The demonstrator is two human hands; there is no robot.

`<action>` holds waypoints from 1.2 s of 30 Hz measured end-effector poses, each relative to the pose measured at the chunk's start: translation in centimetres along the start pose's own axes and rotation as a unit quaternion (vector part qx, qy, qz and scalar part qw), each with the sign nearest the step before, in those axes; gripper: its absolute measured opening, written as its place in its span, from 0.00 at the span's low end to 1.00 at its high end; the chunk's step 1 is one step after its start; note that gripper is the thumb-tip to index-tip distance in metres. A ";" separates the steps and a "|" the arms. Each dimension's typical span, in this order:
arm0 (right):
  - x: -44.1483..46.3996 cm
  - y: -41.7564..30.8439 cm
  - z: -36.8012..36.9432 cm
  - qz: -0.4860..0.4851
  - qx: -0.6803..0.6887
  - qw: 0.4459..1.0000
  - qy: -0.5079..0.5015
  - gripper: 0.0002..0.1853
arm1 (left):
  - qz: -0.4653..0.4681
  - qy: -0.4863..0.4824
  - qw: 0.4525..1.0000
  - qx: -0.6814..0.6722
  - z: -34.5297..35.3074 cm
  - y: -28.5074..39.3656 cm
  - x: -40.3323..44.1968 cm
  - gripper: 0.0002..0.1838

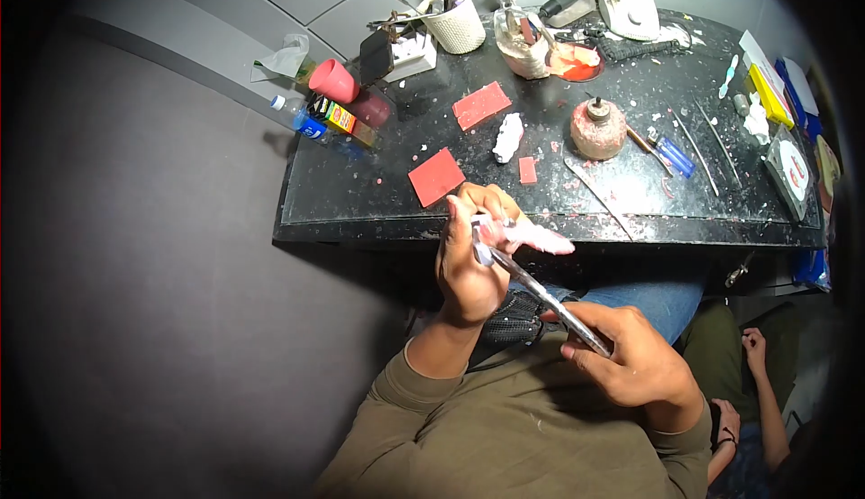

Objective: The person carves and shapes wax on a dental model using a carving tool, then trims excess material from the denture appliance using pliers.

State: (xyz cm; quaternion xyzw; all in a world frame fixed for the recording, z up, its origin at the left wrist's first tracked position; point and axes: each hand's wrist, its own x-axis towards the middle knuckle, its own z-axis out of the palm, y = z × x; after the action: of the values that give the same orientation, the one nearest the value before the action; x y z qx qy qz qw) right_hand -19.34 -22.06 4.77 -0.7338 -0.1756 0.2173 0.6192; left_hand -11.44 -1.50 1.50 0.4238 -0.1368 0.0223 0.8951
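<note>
Just in front of the desk's edge, my left hand [473, 269] is closed round a pink-and-white moulded piece [541, 238], which partly sticks out to the right. Its exact kind is hard to make out, with fingers covering part of it. My right hand [631, 355] grips the handle of a slim metal wax knife [554, 305], pointing up and left. The knife's far end meets the piece at my left hand, where a pale bit shows. Beyond my left hand lie a red wax sheet [437, 176] and a small red square [528, 170].
On the black desk [360, 195] stand a spirit burner [598, 130], a plaster-smeared jar [523, 44] and a tool cup [455, 26]. A white lump [508, 139] and thin tools [599, 197] lie nearer. At right, another person's hands [755, 348] rest near their lap.
</note>
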 end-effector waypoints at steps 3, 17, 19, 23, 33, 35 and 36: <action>-0.1 0.5 0.2 -0.031 -0.016 0.998 0.058 0.19 | 0.003 0.008 0.999 0.042 -1.1 -0.6 1.3 0.29; -0.8 -0.2 -1.9 0.066 0.001 0.991 0.116 0.19 | -0.031 0.046 0.996 0.063 -4.9 -1.4 4.3 0.23; -0.8 0.0 -2.0 0.059 0.003 0.991 0.117 0.18 | -0.037 0.034 0.997 0.062 -4.5 -1.0 4.1 0.23; -0.5 0.2 -2.2 0.060 0.005 0.992 0.108 0.19 | -0.053 0.035 0.996 0.068 -3.3 -0.1 3.9 0.20; 0.0 1.4 -0.3 0.023 0.220 0.975 -0.028 0.27 | -0.031 0.010 0.994 -0.101 -1.9 -0.3 2.4 0.08; 0.2 1.1 0.2 0.027 0.234 0.971 -0.030 0.27 | -0.033 -0.001 0.988 -0.149 -1.5 -0.1 2.2 0.07; 0.4 0.9 0.5 0.030 0.247 0.968 -0.035 0.27 | -0.035 -0.001 0.988 -0.148 -1.4 -0.2 2.1 0.07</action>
State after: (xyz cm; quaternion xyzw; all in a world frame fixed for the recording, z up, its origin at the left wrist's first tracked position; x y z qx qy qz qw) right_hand -19.28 -21.60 3.82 -0.5550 -0.1154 0.2980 0.7680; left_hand -9.09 -0.66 1.04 0.2907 -0.1250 -0.0297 0.9481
